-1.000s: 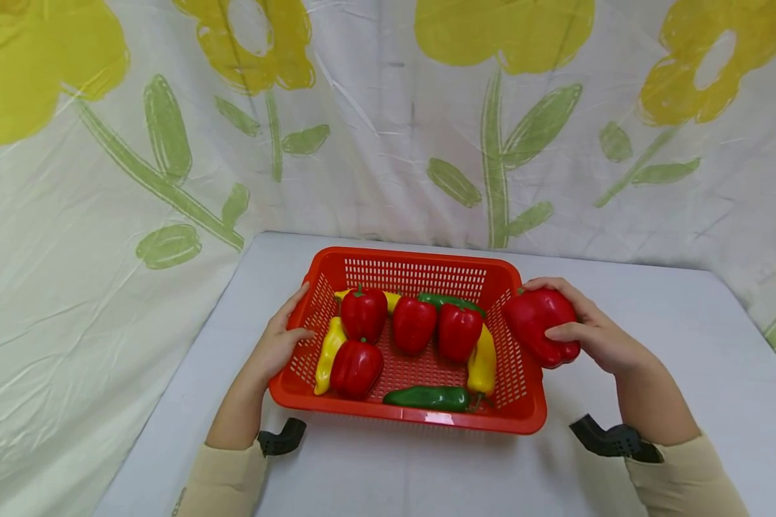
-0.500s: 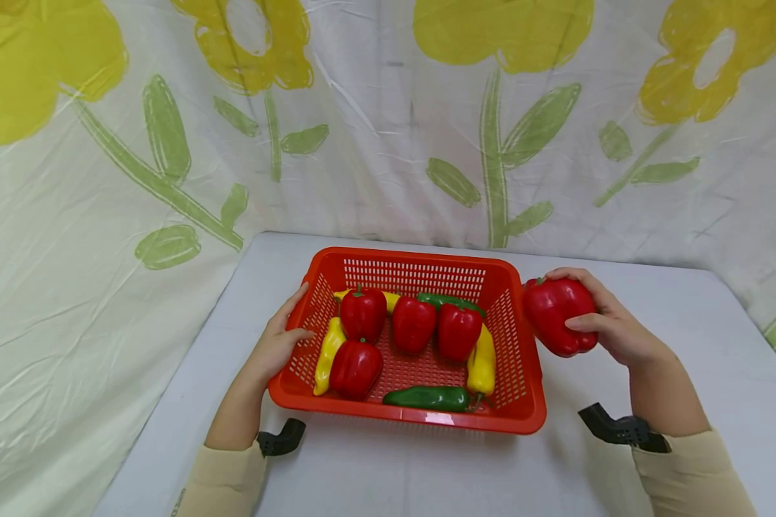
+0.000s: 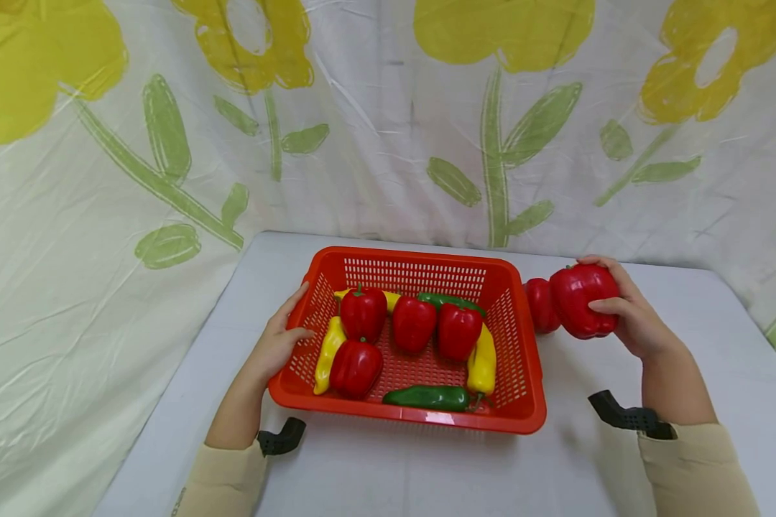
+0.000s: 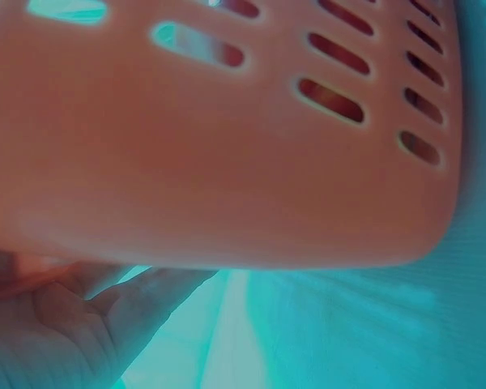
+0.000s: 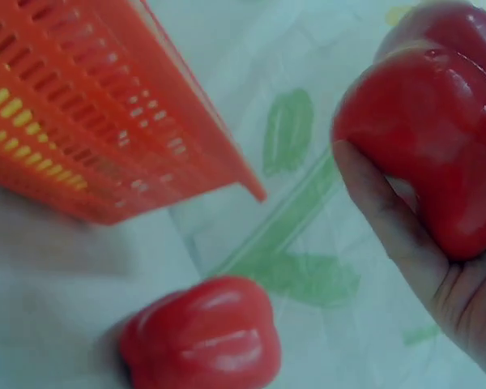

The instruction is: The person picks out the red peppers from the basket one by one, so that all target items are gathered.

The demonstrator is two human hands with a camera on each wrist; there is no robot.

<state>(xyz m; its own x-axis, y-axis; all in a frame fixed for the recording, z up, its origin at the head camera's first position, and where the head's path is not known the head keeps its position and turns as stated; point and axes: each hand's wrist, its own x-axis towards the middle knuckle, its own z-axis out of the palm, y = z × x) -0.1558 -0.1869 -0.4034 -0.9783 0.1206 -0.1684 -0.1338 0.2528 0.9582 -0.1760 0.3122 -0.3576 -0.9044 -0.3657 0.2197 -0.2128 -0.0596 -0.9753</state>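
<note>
At the left end of the red plastic basket (image 3: pixel 407 415), my left hand (image 3: pixel 281 337) grips the rim, thumb over the inside and fingers along the outer wall. My right hand (image 3: pixel 634 316) holds a red bell pepper (image 3: pixel 578 298) in the air, just right of the basket. The thumb lies across its near side; most of the fingers are hidden behind it. A second red bell pepper (image 5: pixel 202 340) rests on the table outside the basket, partly behind the held one in the head view. Inside the basket lie several red bell peppers (image 3: pixel 356 368).
Yellow peppers (image 3: pixel 481 362) and green peppers (image 3: pixel 427 397) lie along the basket's inner sides. A white-covered table (image 3: pixel 388 474) is underneath. Close behind its far edge hangs a white curtain (image 3: pixel 368 179) with yellow flowers and green leaves.
My right hand has moved right and away from me with the red bell pepper, off the basket's right rim. The pepper on the table has come into sight. The left hand stays put.
</note>
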